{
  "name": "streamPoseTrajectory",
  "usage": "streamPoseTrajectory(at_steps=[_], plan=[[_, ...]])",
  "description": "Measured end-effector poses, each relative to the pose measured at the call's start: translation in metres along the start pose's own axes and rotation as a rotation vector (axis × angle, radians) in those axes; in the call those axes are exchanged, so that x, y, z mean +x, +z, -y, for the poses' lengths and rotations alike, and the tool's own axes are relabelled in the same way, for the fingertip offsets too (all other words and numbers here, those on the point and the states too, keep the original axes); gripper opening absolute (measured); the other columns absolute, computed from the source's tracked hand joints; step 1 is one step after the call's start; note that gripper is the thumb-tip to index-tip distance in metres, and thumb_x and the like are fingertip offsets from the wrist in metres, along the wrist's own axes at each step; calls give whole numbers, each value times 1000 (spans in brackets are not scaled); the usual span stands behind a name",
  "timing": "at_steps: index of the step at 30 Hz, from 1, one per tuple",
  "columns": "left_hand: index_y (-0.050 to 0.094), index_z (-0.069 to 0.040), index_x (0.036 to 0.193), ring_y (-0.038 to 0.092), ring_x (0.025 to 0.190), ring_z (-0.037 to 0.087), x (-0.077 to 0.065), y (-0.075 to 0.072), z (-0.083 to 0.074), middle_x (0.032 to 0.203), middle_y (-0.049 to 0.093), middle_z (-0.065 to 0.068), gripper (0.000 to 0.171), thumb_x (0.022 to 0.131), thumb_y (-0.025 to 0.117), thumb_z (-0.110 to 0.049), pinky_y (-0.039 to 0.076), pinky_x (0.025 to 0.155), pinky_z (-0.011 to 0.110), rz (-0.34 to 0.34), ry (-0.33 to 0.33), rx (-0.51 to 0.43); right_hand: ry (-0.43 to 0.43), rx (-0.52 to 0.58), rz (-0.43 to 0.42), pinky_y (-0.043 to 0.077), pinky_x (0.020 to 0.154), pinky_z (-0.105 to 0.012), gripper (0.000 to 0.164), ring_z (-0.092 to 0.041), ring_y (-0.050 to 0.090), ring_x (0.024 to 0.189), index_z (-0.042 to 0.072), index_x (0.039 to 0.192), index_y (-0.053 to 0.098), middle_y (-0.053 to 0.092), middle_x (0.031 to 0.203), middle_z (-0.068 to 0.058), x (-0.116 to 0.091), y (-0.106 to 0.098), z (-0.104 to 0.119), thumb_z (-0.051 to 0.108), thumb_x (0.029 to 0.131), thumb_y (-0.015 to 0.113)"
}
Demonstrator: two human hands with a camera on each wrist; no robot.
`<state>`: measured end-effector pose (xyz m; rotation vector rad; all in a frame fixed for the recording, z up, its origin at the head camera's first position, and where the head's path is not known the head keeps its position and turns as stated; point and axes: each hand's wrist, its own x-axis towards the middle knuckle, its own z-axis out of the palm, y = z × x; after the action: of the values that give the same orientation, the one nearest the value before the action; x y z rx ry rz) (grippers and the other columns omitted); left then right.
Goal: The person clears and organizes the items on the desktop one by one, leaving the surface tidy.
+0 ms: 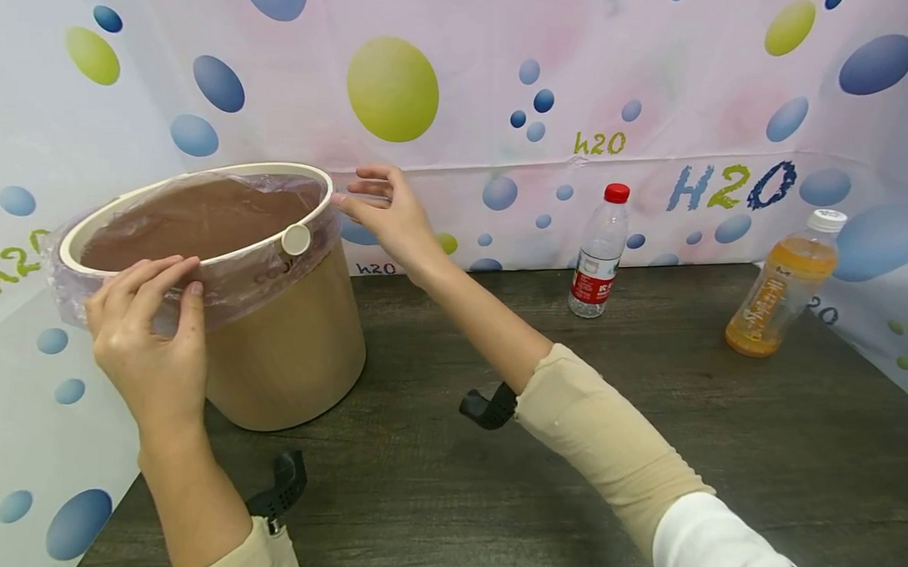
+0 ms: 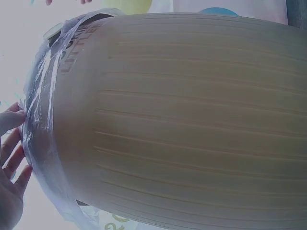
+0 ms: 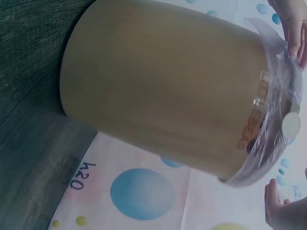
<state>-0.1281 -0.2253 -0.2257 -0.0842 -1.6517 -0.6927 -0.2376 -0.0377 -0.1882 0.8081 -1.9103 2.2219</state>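
A tan trash can (image 1: 294,353) stands at the left of the table, a translucent plastic bag (image 1: 267,273) lining it and folded down over its pale rim ring (image 1: 259,168). At the near left of the rim, my left hand (image 1: 147,339) touches the ring and bag with its fingers spread. The left wrist view shows those fingertips (image 2: 24,175) against the bag's edge. Beside the rim's right side is my right hand (image 1: 385,210), its thumb tip at the ring and its other fingers loosely extended. The right wrist view shows the can (image 3: 163,86) sideways, lettering below the bag.
A clear bottle (image 1: 596,263) with a red cap stands toward the back of the table. Farther right is a bottle of orange drink (image 1: 780,286) with a white cap. A patterned sheet (image 1: 476,84) covers the walls behind and beside the dark table (image 1: 447,483).
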Motion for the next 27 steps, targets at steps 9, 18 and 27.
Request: streamPoseTrajectory(at_steps=[9,18,27], plan=[[72,4,89,53,102,28,0,-1,0,95,67,16,11,79,66,3,30,97,31,-9,13,-5,-22,-97,-69,44,87,-27,44,-18,53,107,3,126,45,55,118,-10,-28,-65,-8,11,87,63],[72,4,89,53,101,29,0,1,1,95,66,16,11,80,66,3,29,98,32,-6,21,4,-63,-306,-316,40,92,-33,44,-26,49,114,-5,124,43,52,122,-17,-62,-147,-10,8,86,61],[71,5,90,52,101,30,1,-1,-6,95,66,18,11,80,65,3,29,98,31,-5,12,17,-56,-414,-587,40,93,-32,46,-25,48,115,3,125,44,51,125,-14,-65,-224,-38,15,85,65]])
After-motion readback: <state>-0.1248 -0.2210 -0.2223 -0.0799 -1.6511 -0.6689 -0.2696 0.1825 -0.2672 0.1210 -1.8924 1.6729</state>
